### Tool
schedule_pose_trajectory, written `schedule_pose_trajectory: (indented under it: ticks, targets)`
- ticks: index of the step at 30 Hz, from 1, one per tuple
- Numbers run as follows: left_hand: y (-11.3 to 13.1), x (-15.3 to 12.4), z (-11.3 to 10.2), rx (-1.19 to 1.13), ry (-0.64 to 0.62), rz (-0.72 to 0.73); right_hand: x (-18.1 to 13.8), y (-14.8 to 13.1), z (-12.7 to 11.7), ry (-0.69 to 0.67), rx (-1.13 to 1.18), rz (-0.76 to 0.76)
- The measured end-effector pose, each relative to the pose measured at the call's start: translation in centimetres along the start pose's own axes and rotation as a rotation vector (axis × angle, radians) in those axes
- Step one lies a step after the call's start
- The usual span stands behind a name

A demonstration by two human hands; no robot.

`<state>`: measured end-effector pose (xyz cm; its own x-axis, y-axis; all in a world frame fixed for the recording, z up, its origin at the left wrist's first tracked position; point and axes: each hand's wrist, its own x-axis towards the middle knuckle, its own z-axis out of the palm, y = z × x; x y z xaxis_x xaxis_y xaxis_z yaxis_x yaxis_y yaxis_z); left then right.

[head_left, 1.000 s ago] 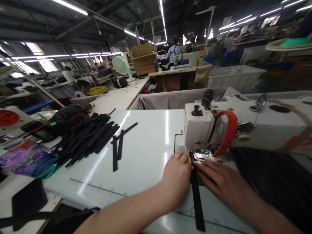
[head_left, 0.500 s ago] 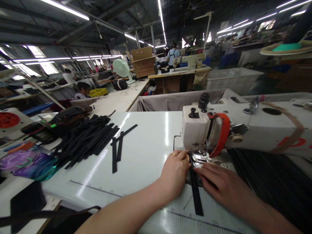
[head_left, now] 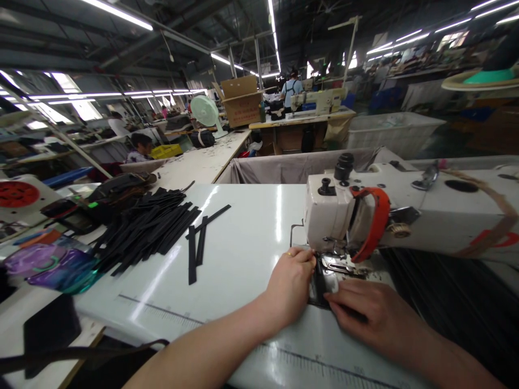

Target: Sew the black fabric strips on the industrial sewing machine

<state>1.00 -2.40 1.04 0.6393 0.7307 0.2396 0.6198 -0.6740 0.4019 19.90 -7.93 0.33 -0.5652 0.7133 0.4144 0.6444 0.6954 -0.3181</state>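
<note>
My left hand point(head_left: 290, 289) is curled beside the presser foot of a white sewing machine point(head_left: 336, 216), with its fingertips pressing a black strip point(head_left: 318, 281) against the needle plate. A ring shows on one of its fingers. My right hand point(head_left: 373, 316) lies just right of the strip, fingers held together over the strip's near end. Only a short length of the strip shows between my hands; the rest is hidden under the machine head and my fingers. The machine's red-orange guard point(head_left: 379, 221) hangs over the needle area.
A heap of black strips point(head_left: 146, 227) lies at the left of the white table point(head_left: 243, 237), with two loose strips point(head_left: 194, 246) beside it. Purple pouches point(head_left: 52, 265) lie at the far left. A grey cloth bin point(head_left: 284, 165) stands behind the table. Other people work at benches in the background.
The black strip has fed away from me under the machine, so its long tail toward me is gone. My right hand has slid back over the strip's end; my left stays by the presser foot.
</note>
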Motion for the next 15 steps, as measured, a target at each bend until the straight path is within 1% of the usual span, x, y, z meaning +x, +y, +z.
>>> schedule_pose_trajectory:
  ticks: [4,10,15]
  targets:
    - [-0.02,-0.02,-0.24,-0.073,0.003,-0.002,0.23,0.38,0.05,0.053,-0.086,0.021]
    - [-0.4,-0.23,-0.33,-0.147,0.009,-0.049,0.18,0.75,0.4,0.046,-0.178,0.036]
    - [-0.71,-0.23,-0.59,-0.17,0.004,-0.061,0.1,0.63,0.48,0.096,-0.225,0.013]
